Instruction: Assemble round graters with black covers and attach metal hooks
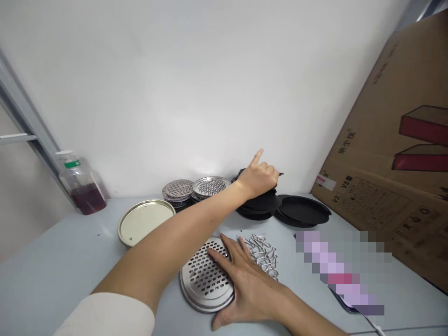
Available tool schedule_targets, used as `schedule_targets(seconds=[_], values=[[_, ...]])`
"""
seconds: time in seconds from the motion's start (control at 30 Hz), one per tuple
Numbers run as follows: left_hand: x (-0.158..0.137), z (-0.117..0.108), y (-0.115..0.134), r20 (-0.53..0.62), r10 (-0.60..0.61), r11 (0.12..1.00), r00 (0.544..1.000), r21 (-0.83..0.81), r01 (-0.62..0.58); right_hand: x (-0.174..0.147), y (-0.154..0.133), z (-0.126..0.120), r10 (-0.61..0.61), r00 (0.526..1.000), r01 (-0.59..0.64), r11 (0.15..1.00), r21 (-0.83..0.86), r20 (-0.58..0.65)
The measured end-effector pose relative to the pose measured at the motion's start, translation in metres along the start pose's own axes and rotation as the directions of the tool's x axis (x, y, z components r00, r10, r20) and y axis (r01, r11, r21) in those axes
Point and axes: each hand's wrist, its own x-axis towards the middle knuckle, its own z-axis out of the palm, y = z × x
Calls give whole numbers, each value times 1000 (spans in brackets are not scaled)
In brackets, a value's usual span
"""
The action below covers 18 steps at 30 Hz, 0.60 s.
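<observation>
A round silver lid with rows of slots (pixel 206 273) lies flat on the table in front of me. My right hand (pixel 245 280) grips it from the right, thumb at the near edge and a finger across the top. My left arm crosses over toward the back, where my left hand (pixel 261 177) is closed above a stack of round black lids (pixel 261 205). A small dark tip shows past its fingers; what they hold is hidden. Several bent wire clips (pixel 262 254) lie in a heap right of the slotted lid.
A pale gold round tin (pixel 147 221) stands at left. Behind are two stacks of slotted discs (pixel 178 189), (pixel 211 185) and black trays (pixel 304 210). A bottle of dark red liquid (pixel 86 191) stands far left. Right are a pixelated phone-like object (pixel 345 275) and a large carton (pixel 381 163).
</observation>
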Motion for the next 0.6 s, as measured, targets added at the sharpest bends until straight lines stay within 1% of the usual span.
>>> schedule_targets(seconds=[0.07, 0.13, 0.23, 0.3, 0.37, 0.4, 0.43, 0.5, 0.6], values=[[5, -9, -12, -37, -32, 999, 999, 22, 33, 0, -2, 0, 41, 999, -41, 999, 16, 18], [7, -23, -23, -96, -68, 997, 993, 30, 72, 1, -4, 1, 76, 996, -77, 997, 31, 34], [-2, -56, -31, -212, -123, 992, 969, 1, 126, 1, -7, 2, 110, 993, -111, 993, 47, 39], [-20, -83, -29, -289, -162, 987, 944, -53, 153, 2, -7, 3, 114, 993, -115, 992, 46, 29], [-46, -110, -23, -377, -199, 979, 905, -115, 167, 2, -6, 5, 95, 995, -95, 995, 34, -1], [-62, -123, -18, -416, -236, 971, 878, -144, 193, 1, -5, 6, 80, 997, -79, 997, 25, -23], [-79, -135, -13, -433, -272, 961, 859, -169, 219, 0, -3, 7, 62, 997, -62, 998, 17, -45], [-119, -155, 0, -428, -352, 934, 833, -215, 284, -2, 3, 8, 40, 996, -39, 999, 9, -75], [-188, -179, 23, -338, -452, 892, 825, -194, 409, -4, 14, 6, 26, 995, -24, 1000, 15, -95]])
